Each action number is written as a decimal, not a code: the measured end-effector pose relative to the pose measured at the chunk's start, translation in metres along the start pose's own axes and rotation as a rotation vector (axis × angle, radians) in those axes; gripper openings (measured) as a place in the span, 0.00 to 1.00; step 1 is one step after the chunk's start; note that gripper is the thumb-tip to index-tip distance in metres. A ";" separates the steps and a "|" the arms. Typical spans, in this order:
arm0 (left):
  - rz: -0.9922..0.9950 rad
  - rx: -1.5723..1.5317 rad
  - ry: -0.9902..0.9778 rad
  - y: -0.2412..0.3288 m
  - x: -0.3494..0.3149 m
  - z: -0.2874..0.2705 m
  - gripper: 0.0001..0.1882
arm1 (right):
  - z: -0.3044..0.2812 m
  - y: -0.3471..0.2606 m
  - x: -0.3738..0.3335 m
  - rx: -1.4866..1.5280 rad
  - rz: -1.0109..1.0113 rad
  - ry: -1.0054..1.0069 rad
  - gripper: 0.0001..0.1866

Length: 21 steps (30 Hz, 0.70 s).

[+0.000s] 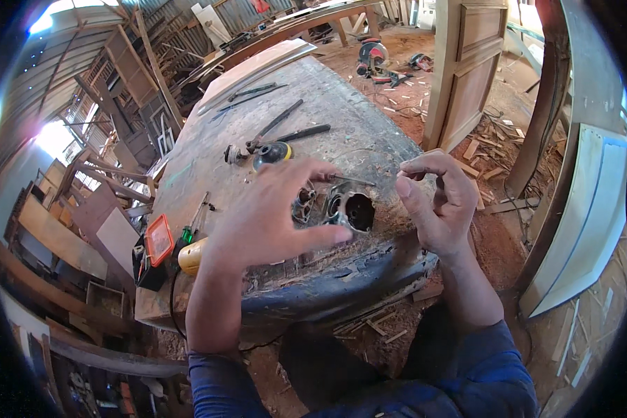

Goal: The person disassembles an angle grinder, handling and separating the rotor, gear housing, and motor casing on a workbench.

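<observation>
My left hand (272, 212) has its fingers and thumb spread around a dark metal housing (359, 211) with a round opening, near the bench's close end; whether it touches the housing I cannot tell. A second metal part (304, 203) shows partly behind this hand. Just above the housing lies a thin rod (355, 181) near my left fingertips. To the right, my right hand (442, 205) is raised with fingers curled and its thumb near the index fingertip; anything pinched there is too small to make out. Beyond my left hand sit a round black-and-yellow piece (275, 153) and long-handled pincers (296, 131).
The worn workbench (355, 97) also bears a yellow tool body (192, 256), a green-handled screwdriver (188, 233) and a black box with an orange-rimmed lid (160, 238). A wooden door (467, 70) stands on the right. Beyond is a mitre saw (373, 56) amid floor scraps.
</observation>
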<state>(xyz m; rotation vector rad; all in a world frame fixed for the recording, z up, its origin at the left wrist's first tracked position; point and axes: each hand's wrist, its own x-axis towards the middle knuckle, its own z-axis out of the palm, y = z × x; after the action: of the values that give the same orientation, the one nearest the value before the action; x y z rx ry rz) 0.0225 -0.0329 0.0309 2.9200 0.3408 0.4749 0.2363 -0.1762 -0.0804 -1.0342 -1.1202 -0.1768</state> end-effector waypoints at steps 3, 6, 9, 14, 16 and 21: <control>-0.022 -0.082 0.121 -0.025 -0.005 -0.018 0.28 | 0.003 0.000 0.002 -0.020 -0.051 -0.012 0.11; -0.428 -0.074 0.134 -0.043 -0.008 -0.034 0.18 | 0.003 0.001 0.003 -0.063 -0.047 -0.039 0.11; -0.568 -0.120 0.101 -0.062 -0.013 -0.044 0.16 | 0.005 -0.004 0.002 -0.089 -0.011 -0.056 0.10; -0.444 -0.208 -0.056 -0.087 -0.018 -0.036 0.20 | 0.007 0.000 0.002 -0.059 -0.058 -0.061 0.10; -0.444 -0.178 -0.192 -0.090 -0.012 -0.038 0.16 | 0.006 -0.001 0.004 -0.071 -0.075 -0.061 0.10; -0.506 -0.032 0.123 -0.080 -0.010 -0.039 0.12 | 0.005 0.002 0.004 -0.086 -0.103 -0.075 0.09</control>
<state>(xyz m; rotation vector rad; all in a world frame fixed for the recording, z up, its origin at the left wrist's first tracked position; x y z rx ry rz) -0.0158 0.0463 0.0491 2.6323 1.0397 0.5660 0.2357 -0.1699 -0.0781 -1.0670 -1.2436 -0.2730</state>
